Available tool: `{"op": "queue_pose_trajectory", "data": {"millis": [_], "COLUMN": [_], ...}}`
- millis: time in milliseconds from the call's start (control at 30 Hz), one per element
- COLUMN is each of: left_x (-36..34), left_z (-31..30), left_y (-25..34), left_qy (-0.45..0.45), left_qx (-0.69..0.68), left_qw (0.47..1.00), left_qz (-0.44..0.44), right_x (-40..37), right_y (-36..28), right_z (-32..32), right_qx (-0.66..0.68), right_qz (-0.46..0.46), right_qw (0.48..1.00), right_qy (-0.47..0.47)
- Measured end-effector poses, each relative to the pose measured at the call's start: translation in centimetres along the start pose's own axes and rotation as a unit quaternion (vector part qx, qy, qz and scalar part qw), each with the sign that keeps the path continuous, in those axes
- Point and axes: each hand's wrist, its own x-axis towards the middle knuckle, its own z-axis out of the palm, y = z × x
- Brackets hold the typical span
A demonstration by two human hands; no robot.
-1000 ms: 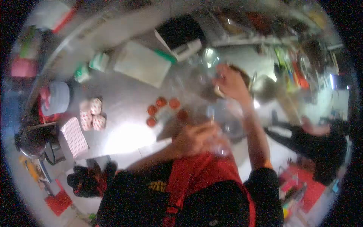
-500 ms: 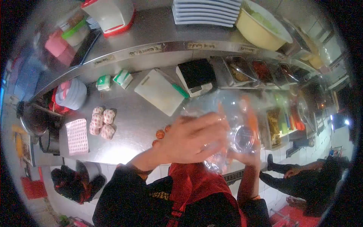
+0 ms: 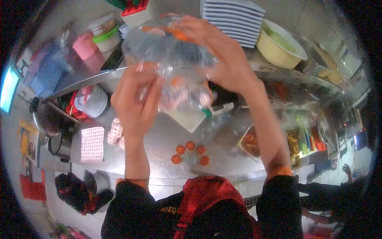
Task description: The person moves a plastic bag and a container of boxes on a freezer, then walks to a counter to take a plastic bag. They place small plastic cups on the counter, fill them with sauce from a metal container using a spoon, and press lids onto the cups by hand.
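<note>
Holding the clear plastic (image 3: 171,53) between your left hand (image 3: 135,93) and right hand (image 3: 227,55) above the bench (image 3: 157,139), you grip it with the fingers (image 3: 153,95) of both; its blurred long axis looks roughly crosswise.

The clear plastic (image 3: 171,51) is now up in front of the shelf (image 3: 260,65), the left hand (image 3: 137,93) and right hand (image 3: 223,51) raised with it. The orange-red rounds (image 3: 190,145), partly covered before, now show on the surface (image 3: 159,137).

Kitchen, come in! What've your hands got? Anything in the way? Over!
Left hand, right hand: holding clear plastic above counter. Plastic partly hides white board.
</note>
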Motion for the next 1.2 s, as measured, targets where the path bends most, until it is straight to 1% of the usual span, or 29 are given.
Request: {"op": "queue_pose_trajectory", "data": {"millis": [67, 100, 167, 200, 267, 300, 367, 400, 467, 500, 567, 600, 667, 700, 767, 833, 867, 900, 933, 967, 1000, 1033, 1067, 1100, 1133, 1167, 1200], "left_x": [1.3, 1.6, 2.9, 3.5, 4.3, 4.4, 4.3, 4.3, 3.6, 3.3, 3.5, 3.4, 2.3, 1.9, 1.7, 1.6, 2.0, 2.8, 4.1, 5.6, 7.0, 8.2, 9.3, 9.7, 9.5, 9.2, 8.9], "left_z": [1.6, 2.4, 3.7, 4.2, 5.6, 6.3, 7.7, 8.5, 9.4, 9.3, 8.2, 7.5, 6.0, 4.9, 2.3, -1.2, -3.6, -5.4, -7.6, -11.3, -13.7, -15.6, -18.2, -20.4, -21.5, -22.7, -23.7], "left_y": [-3.0, -4.4, -6.5, -7.0, -7.5, -7.9, -8.7, -9.4, -9.9, -9.6, -8.8, -8.6, -7.8, -7.2, -6.5, -8.5, -11.2, -13.4, -15.0, -18.5, -21.7, -25.2, -30.0, -35.4, -40.2, -44.9, -49.3], "left_qy": [-0.009, -0.01, -0.046, -0.048, -0.064, -0.068, -0.111, -0.119, -0.154, -0.16, -0.168, -0.158, -0.165, -0.164, -0.144, -0.052, 0.025, 0.109, 0.171, 0.193, 0.205, 0.203, 0.089, -0.029, -0.1, -0.172, -0.239], "left_qx": [-0.01, -0.009, 0.041, 0.04, 0.047, 0.044, 0.116, 0.11, 0.177, 0.178, 0.06, 0.071, 0.023, 0.027, -0.064, -0.045, -0.011, -0.056, -0.033, 0.151, 0.343, 0.519, 0.666, 0.778, 0.817, 0.845, 0.859], "left_qw": [0.997, 0.997, 0.992, 0.992, 0.992, 0.991, 0.986, 0.985, 0.971, 0.969, 0.974, 0.975, 0.961, 0.96, 0.95, 0.968, 0.99, 0.991, 0.984, 0.967, 0.915, 0.83, 0.74, 0.62, 0.557, 0.49, 0.427], "left_qz": [-0.071, -0.073, -0.113, -0.112, -0.101, -0.103, -0.056, -0.056, -0.051, -0.055, -0.139, -0.142, -0.221, -0.226, -0.271, -0.241, -0.137, -0.048, -0.044, -0.064, -0.051, -0.031, 0.027, 0.097, 0.106, 0.125, 0.151], "right_x": [0.9, 0.9, 1.4, 1.7, 1.5, 1.1, -0.1, -0.8, -2.5, -3.3, -4.5, -4.9, -6.3, -7.4, -10.4, -14.1, -16.2, -18.3, -20.3, -22.4, -24.5, -27.3, -29.0, -30.1, -30.5, -31.8, -31.4], "right_y": [3.4, 4.3, 5.8, 6.4, 7.4, 7.6, 7.9, 8.1, 8.1, 7.8, 6.5, 5.7, 3.5, 2.2, -0.5, -3.4, -4.8, -6.2, -7.2, -8.5, -9.5, -10.1, -11.2, -12.3, -13.4, -14.5, -15.7], "right_z": [2.1, 3.0, 4.3, 4.5, 4.7, 4.7, 4.7, 4.7, 5.1, 5.1, 4.4, 3.7, 1.8, 0.8, -0.8, -2.7, -3.7, -4.9, -5.8, -6.8, -8.0, -9.4, -10.3, -11.2, -11.8, -12.8, -12.9], "right_qx": [-0.078, -0.076, -0.064, -0.065, -0.134, -0.135, -0.268, -0.27, -0.302, -0.296, -0.257, -0.236, -0.2, -0.188, -0.199, -0.195, -0.195, -0.196, -0.195, -0.218, -0.242, -0.324, -0.291, -0.263, -0.278, -0.309, -0.318], "right_qz": [0.009, 0.011, 0.09, 0.092, 0.111, 0.117, 0.107, 0.117, 0.098, 0.103, 0.117, 0.141, 0.177, 0.192, 0.237, 0.326, 0.36, 0.394, 0.399, 0.455, 0.514, 0.451, 0.506, 0.559, 0.581, 0.56, 0.583], "right_qw": [0.997, 0.997, 0.993, 0.993, 0.985, 0.984, 0.957, 0.955, 0.945, 0.946, 0.958, 0.96, 0.961, 0.961, 0.948, 0.919, 0.905, 0.888, 0.886, 0.853, 0.812, 0.817, 0.805, 0.785, 0.764, 0.767, 0.746], "right_qy": [-0.02, -0.02, -0.041, -0.04, -0.012, -0.014, -0.019, -0.021, -0.076, -0.078, -0.048, -0.056, -0.066, -0.066, -0.072, -0.108, -0.118, -0.131, -0.135, -0.134, -0.137, -0.157, -0.106, -0.053, -0.044, -0.053, -0.045]}}
